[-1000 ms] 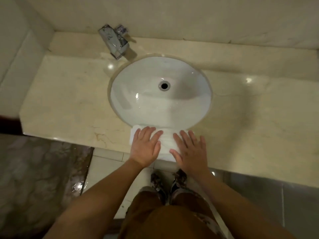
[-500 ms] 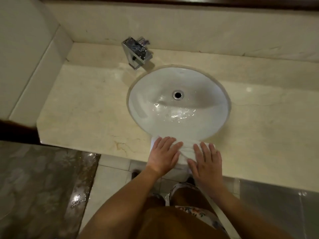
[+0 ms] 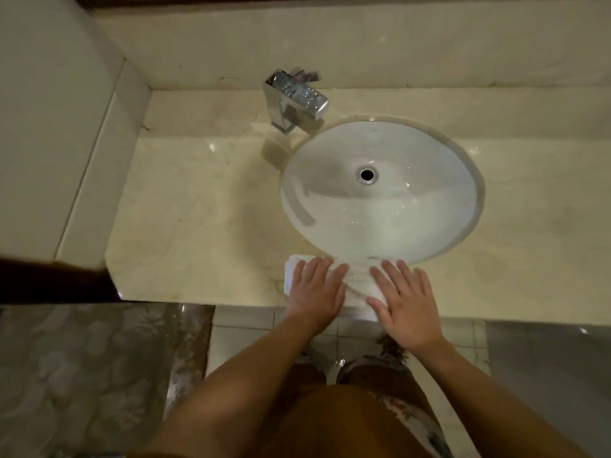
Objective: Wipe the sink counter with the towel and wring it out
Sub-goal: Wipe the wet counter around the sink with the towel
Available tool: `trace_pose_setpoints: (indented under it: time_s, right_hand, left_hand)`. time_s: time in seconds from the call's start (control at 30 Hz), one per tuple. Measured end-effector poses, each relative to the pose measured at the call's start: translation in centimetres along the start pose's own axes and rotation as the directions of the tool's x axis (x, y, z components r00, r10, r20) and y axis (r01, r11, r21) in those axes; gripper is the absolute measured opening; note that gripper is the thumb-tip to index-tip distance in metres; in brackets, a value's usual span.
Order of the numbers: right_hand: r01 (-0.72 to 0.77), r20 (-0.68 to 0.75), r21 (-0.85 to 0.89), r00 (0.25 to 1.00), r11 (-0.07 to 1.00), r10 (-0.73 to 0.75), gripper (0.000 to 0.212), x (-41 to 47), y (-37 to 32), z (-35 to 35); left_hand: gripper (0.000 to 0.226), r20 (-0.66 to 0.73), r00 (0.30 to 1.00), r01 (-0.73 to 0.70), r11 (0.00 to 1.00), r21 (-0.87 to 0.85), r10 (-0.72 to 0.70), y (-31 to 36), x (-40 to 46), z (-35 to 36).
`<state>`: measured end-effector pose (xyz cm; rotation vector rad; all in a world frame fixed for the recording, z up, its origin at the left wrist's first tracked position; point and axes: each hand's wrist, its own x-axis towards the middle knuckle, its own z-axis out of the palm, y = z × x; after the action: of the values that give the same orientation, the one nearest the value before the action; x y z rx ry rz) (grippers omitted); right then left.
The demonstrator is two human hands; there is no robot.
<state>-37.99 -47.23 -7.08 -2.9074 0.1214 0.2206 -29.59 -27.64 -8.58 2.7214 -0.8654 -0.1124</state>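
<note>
Head cam: white towel [image 3: 358,285] is pressed flat on counter [image 3: 198,209] front edge by left hand [image 3: 315,292] and right hand [image 3: 405,304], fingers spread, below sink [image 3: 380,193].

No readable text, labels or numbers anywhere.

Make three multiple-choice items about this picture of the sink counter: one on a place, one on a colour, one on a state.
1. Where does the white folded cloth towel lie?
A. on the front strip of the beige marble counter, before the white oval basin
B. inside the basin
C. on the floor

2. What colour is the square metal tap?
A. black
B. shiny silver
C. gold

3. How do the left hand and the right hand meet the towel?
A. both flat on it
B. both fists, twisting it
C. only one touches it

Key: 1 A, the towel lies between basin and counter edge; 2 B, it reflects like chrome; 3 A, fingers are spread flat.
</note>
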Motion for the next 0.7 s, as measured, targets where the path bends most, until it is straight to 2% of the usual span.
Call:
trace_pose_setpoints:
  time_s: [0.13,0.23,0.33,0.4,0.47,0.57,0.7]
  right_hand:
    - [-0.113,0.027,0.03,0.993,0.993,0.112,0.062,-0.7,-0.5,-0.1]
    - [-0.252,-0.008,0.076,0.967,0.965,0.254,0.058,-0.6,-3.7,0.7]
    - [-0.277,0.0,0.094,0.961,0.956,0.278,0.058,0.3,-7.7,1.2]
    - [-0.25,0.01,0.096,0.968,0.963,0.25,0.061,1.5,-11.0,1.5]
    - [-0.19,0.021,0.092,0.982,0.977,0.189,0.064,3.2,-14.7,1.9]
    - [-0.019,0.021,0.091,1.0,0.996,0.018,0.061,6.3,-19.7,3.0]
    - [0.178,-0.012,0.071,0.984,0.981,-0.178,0.055,11.8,-22.5,3.5]
  left_hand:
    - [0.046,0.081,0.995,-0.065,0.998,-0.008,0.065,0.3,0.9,-0.3]
    - [0.044,0.069,0.991,-0.111,0.992,-0.054,0.114,-1.3,0.6,-0.7]
    - [0.042,0.029,0.992,-0.121,0.989,-0.084,0.124,-4.5,-0.2,-1.6]
    - [0.039,-0.022,0.991,-0.136,0.987,-0.088,0.135,-8.0,-1.1,-2.4]
    - [0.039,-0.05,0.995,-0.093,0.993,-0.076,0.089,-12.2,-2.5,-3.5]
    - [0.046,-0.038,0.997,0.066,0.997,-0.046,-0.068,-17.8,-5.3,-5.2]
    - [0.04,-0.149,0.953,0.261,0.965,-0.035,-0.264,-20.8,-7.0,-5.8]
